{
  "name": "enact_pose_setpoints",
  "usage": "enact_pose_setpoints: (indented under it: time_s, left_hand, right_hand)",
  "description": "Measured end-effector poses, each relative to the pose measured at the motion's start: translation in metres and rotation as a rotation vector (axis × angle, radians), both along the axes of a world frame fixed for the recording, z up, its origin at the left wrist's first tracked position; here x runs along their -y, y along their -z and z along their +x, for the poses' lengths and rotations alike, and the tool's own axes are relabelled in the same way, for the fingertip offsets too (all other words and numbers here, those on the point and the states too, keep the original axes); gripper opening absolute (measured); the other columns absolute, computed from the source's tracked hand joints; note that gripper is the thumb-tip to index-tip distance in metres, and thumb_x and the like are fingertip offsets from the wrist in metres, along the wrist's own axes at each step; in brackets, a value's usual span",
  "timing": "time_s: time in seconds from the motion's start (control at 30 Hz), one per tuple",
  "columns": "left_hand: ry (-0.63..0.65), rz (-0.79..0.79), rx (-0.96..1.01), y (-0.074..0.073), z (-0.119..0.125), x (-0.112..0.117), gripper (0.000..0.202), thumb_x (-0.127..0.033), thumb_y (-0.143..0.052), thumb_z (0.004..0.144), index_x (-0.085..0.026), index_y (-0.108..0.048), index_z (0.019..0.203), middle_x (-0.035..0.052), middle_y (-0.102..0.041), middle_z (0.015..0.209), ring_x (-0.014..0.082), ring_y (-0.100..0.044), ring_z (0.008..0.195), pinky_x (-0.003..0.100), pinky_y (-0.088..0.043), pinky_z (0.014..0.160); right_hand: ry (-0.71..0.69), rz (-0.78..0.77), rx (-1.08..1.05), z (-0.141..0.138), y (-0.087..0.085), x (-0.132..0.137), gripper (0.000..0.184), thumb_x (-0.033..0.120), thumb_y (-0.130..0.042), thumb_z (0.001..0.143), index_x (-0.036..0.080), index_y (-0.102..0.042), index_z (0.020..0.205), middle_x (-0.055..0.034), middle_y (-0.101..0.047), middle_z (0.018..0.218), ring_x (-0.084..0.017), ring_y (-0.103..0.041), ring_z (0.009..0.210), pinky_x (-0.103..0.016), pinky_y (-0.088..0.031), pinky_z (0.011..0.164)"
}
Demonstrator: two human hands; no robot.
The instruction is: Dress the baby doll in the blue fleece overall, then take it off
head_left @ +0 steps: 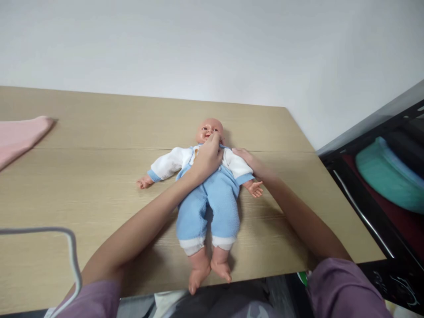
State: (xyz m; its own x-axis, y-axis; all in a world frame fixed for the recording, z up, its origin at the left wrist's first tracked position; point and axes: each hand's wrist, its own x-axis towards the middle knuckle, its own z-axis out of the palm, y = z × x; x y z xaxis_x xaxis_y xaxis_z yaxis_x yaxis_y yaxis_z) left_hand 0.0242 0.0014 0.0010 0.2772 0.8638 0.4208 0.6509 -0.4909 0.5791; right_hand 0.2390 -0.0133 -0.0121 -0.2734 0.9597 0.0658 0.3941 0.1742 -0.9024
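A baby doll (209, 194) lies on its back on the wooden table, head away from me and bare feet at the near edge. It wears light blue overalls over a white top with blue cuffs, and both its arms are spread outward. My left hand (209, 155) rests on the doll's upper chest, fingers bunched together near its chin and collar; what is under the fingertips is hidden. Beside the doll's sleeve on the right, my right hand (253, 161) lies with fingers stretched toward its shoulder, partly hidden behind the sleeve.
Pink cloth (23, 137) lies at the table's far left. A grey cable (71, 247) curves across the lower left. To the right of the table (99, 128), a black rack (364, 216) holds a teal item (387, 176). A white wall stands behind.
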Motion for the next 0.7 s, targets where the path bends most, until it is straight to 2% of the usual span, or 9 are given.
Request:
enact_pose_setpoints:
  time_s: [0.13, 0.2, 0.27, 0.37, 0.47, 0.53, 0.57, 0.63, 0.7]
  left_hand:
    - [-0.003, -0.01, -0.039, -0.001, 0.002, 0.001, 0.031, -0.002, -0.05, 0.09, -0.021, -0.06, 0.113, 0.016, -0.074, 0.121, 0.0331, -0.069, 0.117, 0.046, -0.056, 0.1]
    - [-0.008, -0.011, -0.053, 0.0, 0.002, 0.001, 0.029, -0.004, -0.05, 0.093, -0.021, -0.06, 0.115, 0.0163, -0.074, 0.121, 0.0333, -0.07, 0.115, 0.046, -0.056, 0.099]
    - [-0.011, -0.008, -0.06, 0.001, 0.003, 0.001, 0.025, -0.008, -0.051, 0.098, -0.02, -0.059, 0.118, 0.0155, -0.075, 0.118, 0.0329, -0.071, 0.112, 0.046, -0.056, 0.098]
    - [0.022, 0.024, -0.083, 0.002, 0.004, 0.001, 0.021, -0.015, -0.053, 0.103, -0.019, -0.059, 0.122, 0.017, -0.073, 0.119, 0.0337, -0.069, 0.114, 0.047, -0.056, 0.101]
    - [0.061, 0.096, -0.135, -0.003, 0.005, 0.005, 0.02, -0.021, -0.052, 0.105, -0.016, -0.062, 0.122, 0.0207, -0.069, 0.129, 0.0361, -0.063, 0.121, 0.052, -0.053, 0.109]
    - [0.086, 0.167, -0.179, -0.01, 0.003, 0.011, 0.022, -0.028, -0.051, 0.109, -0.017, -0.066, 0.121, 0.021, -0.067, 0.133, 0.0378, -0.059, 0.125, 0.055, -0.049, 0.115]
    - [0.116, 0.202, -0.205, -0.015, 0.002, 0.014, 0.025, -0.033, -0.051, 0.111, -0.017, -0.067, 0.121, 0.0205, -0.067, 0.134, 0.0382, -0.058, 0.127, 0.057, -0.047, 0.117]
    - [0.208, 0.244, -0.278, -0.024, -0.002, 0.021, 0.031, -0.04, -0.05, 0.113, -0.018, -0.07, 0.12, 0.0185, -0.068, 0.132, 0.0383, -0.057, 0.127, 0.058, -0.045, 0.117]
    - [0.294, 0.234, -0.368, -0.03, -0.007, 0.026, 0.036, -0.046, -0.05, 0.113, -0.019, -0.073, 0.115, 0.0174, -0.071, 0.127, 0.0384, -0.059, 0.124, 0.058, -0.046, 0.114]
  right_hand:
    - [-0.13, -0.142, 0.107, 0.05, -0.021, 0.024, 0.066, 0.055, -0.088, 0.092, 0.037, -0.068, 0.151, -0.007, -0.081, 0.135, -0.03, -0.08, 0.107, -0.044, -0.07, 0.093]
    - [-0.113, -0.124, 0.204, 0.076, -0.028, 0.029, 0.063, 0.056, -0.09, 0.089, 0.036, -0.074, 0.146, -0.0074, -0.082, 0.136, -0.029, -0.08, 0.098, -0.043, -0.07, 0.086]
    - [-0.033, -0.069, 0.252, 0.097, -0.025, 0.028, 0.055, 0.06, -0.088, 0.09, 0.031, -0.081, 0.136, -0.0082, -0.083, 0.133, -0.027, -0.079, 0.092, -0.041, -0.068, 0.082]
    - [0.102, 0.0, 0.201, 0.112, -0.005, 0.02, 0.056, 0.064, -0.084, 0.091, 0.025, -0.081, 0.13, -0.0106, -0.085, 0.124, -0.027, -0.08, 0.094, -0.041, -0.067, 0.083]
    - [0.305, 0.27, 0.252, 0.105, 0.015, 0.021, 0.046, 0.059, -0.074, 0.099, 0.021, -0.078, 0.126, -0.0163, -0.082, 0.128, -0.034, -0.078, 0.112, -0.053, -0.065, 0.098]
    - [0.429, 0.522, 0.371, 0.089, 0.019, 0.031, 0.037, 0.049, -0.066, 0.105, 0.02, -0.077, 0.125, -0.0198, -0.078, 0.136, -0.04, -0.071, 0.129, -0.064, -0.055, 0.113]
    - [0.426, 0.612, 0.416, 0.078, 0.018, 0.038, 0.033, 0.044, -0.064, 0.107, 0.02, -0.077, 0.126, -0.0198, -0.076, 0.139, -0.041, -0.067, 0.134, -0.067, -0.049, 0.119]
    - [0.214, 0.647, 0.426, 0.054, 0.013, 0.054, 0.027, 0.037, -0.061, 0.109, 0.023, -0.076, 0.127, -0.0164, -0.077, 0.138, -0.038, -0.067, 0.135, -0.063, -0.045, 0.122]
    - [-0.019, 0.579, 0.358, 0.034, 0.009, 0.066, 0.02, 0.035, -0.062, 0.11, 0.025, -0.076, 0.119, -0.0139, -0.078, 0.135, -0.035, -0.068, 0.132, -0.057, -0.046, 0.121]
